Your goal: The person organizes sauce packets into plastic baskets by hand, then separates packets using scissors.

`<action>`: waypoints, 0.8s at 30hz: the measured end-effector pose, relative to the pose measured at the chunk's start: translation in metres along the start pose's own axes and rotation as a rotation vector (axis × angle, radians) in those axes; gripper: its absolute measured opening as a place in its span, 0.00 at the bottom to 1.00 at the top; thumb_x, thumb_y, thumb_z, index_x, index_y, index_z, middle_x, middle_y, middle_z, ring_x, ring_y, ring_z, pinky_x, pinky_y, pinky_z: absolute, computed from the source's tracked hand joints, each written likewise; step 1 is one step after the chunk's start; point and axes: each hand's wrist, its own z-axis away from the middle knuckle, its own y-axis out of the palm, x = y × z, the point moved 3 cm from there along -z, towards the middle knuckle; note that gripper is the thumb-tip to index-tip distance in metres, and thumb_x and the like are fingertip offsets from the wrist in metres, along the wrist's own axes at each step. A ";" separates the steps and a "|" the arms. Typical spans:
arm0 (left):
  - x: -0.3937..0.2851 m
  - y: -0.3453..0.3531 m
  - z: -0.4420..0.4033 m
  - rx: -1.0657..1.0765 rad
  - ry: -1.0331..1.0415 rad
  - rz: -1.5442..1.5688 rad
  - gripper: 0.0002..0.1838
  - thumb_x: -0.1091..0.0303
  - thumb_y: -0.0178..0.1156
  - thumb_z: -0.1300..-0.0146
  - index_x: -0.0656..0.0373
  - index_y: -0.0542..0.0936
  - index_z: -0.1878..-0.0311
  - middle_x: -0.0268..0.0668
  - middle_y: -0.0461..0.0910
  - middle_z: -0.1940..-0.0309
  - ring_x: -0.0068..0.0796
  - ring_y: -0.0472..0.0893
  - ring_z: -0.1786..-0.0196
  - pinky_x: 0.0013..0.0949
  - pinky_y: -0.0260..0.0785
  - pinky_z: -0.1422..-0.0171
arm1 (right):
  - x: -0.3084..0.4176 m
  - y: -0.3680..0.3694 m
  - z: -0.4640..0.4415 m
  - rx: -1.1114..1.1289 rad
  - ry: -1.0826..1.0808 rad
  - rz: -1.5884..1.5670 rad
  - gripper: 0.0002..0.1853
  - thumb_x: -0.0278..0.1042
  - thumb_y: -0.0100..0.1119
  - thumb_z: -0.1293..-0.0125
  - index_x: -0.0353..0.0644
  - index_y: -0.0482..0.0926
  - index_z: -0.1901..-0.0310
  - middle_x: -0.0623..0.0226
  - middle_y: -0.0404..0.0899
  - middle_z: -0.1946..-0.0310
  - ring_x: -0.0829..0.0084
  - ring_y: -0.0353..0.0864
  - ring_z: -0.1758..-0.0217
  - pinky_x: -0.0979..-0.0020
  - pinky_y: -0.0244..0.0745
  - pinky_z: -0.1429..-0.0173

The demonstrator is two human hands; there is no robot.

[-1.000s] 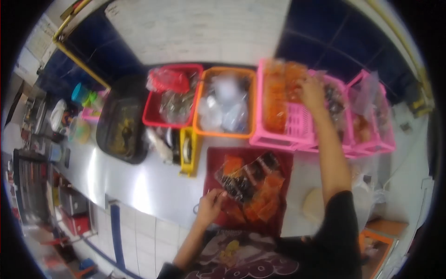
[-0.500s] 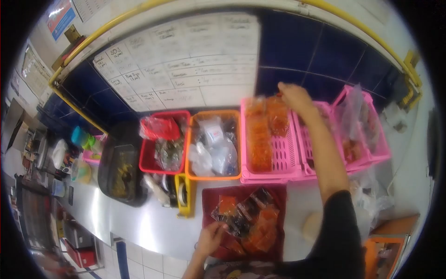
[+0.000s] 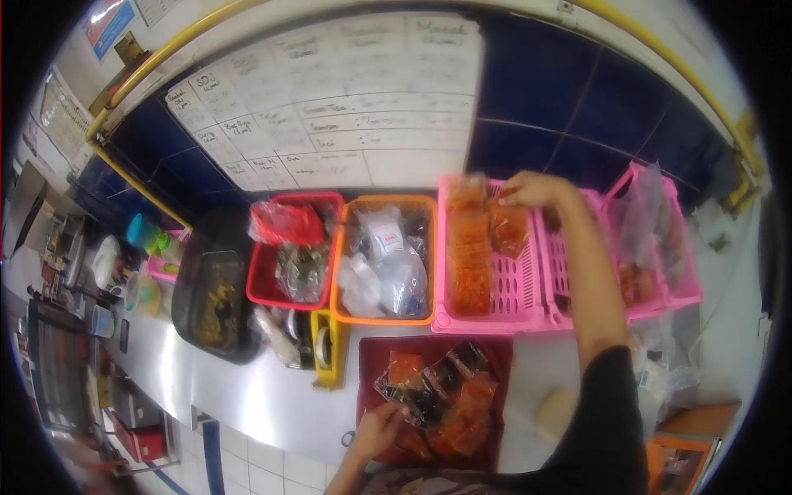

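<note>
My right hand (image 3: 532,191) reaches to the back of the pink basket (image 3: 516,285), its fingers closed on the top of a small clear packet with orange contents (image 3: 508,233). Beside that packet runs a row of similar orange packets (image 3: 470,272). Down at the front, my left hand (image 3: 379,431) pinches the edge of a dark packet (image 3: 426,406) on a maroon tray (image 3: 375,353). Loose orange packets (image 3: 462,422) and other dark packets (image 3: 469,358) lie on the same tray.
Left of the pink basket stand an orange basket (image 3: 340,272) of clear bags, a red basket (image 3: 254,285) and a black tub (image 3: 188,305). A yellow tape dispenser (image 3: 327,371) sits in front. More pink baskets (image 3: 685,280) stand right, below a whiteboard (image 3: 330,107).
My right hand has come down and slightly right, to the upper end of the orange packet. My left hand has stayed at the dark packet. The view has shifted slightly.
</note>
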 end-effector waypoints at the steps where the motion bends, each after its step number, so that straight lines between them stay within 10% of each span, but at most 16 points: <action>1: -0.001 -0.001 0.000 -0.008 0.001 0.006 0.13 0.62 0.58 0.24 0.62 0.84 0.51 0.32 0.80 0.75 0.19 0.78 0.69 0.29 0.73 0.63 | -0.004 0.004 -0.002 0.062 0.047 -0.047 0.19 0.44 0.69 0.34 0.48 0.86 0.44 0.63 0.87 0.50 0.70 0.84 0.49 0.65 0.81 0.48; 4: -0.006 -0.003 0.001 0.015 0.039 -0.009 0.13 0.62 0.57 0.24 0.62 0.83 0.51 0.32 0.80 0.75 0.20 0.78 0.69 0.29 0.73 0.62 | 0.023 0.008 0.019 0.187 0.193 -0.137 0.21 0.46 0.68 0.34 0.52 0.84 0.41 0.64 0.83 0.43 0.66 0.84 0.49 0.61 0.84 0.49; 6: -0.002 -0.003 0.002 0.016 0.006 -0.023 0.15 0.58 0.58 0.26 0.61 0.83 0.53 0.49 0.85 0.64 0.47 0.86 0.59 0.41 0.76 0.54 | 0.013 0.019 0.015 0.219 0.193 -0.125 0.22 0.45 0.67 0.32 0.53 0.82 0.38 0.62 0.79 0.38 0.61 0.84 0.48 0.54 0.85 0.47; 9: -0.008 -0.007 0.004 0.044 -0.066 -0.029 0.15 0.58 0.57 0.26 0.60 0.83 0.52 0.49 0.85 0.62 0.49 0.86 0.57 0.42 0.76 0.53 | 0.011 0.032 0.017 0.175 0.083 -0.243 0.22 0.50 0.65 0.33 0.52 0.83 0.40 0.62 0.80 0.41 0.61 0.84 0.47 0.55 0.84 0.46; 16: 0.002 -0.003 0.002 0.087 -0.055 -0.016 0.14 0.58 0.58 0.26 0.59 0.83 0.51 0.49 0.85 0.61 0.48 0.86 0.56 0.42 0.76 0.51 | -0.003 0.052 0.022 0.322 0.247 -0.231 0.23 0.56 0.63 0.41 0.50 0.88 0.50 0.72 0.80 0.68 0.70 0.82 0.58 0.62 0.83 0.52; 24: 0.000 0.004 -0.002 0.129 0.124 -0.068 0.13 0.62 0.57 0.25 0.60 0.83 0.50 0.40 0.83 0.69 0.30 0.84 0.67 0.35 0.76 0.59 | 0.011 0.059 0.059 0.573 0.241 -0.302 0.28 0.51 0.67 0.32 0.47 0.79 0.35 0.59 0.76 0.35 0.62 0.79 0.37 0.58 0.85 0.45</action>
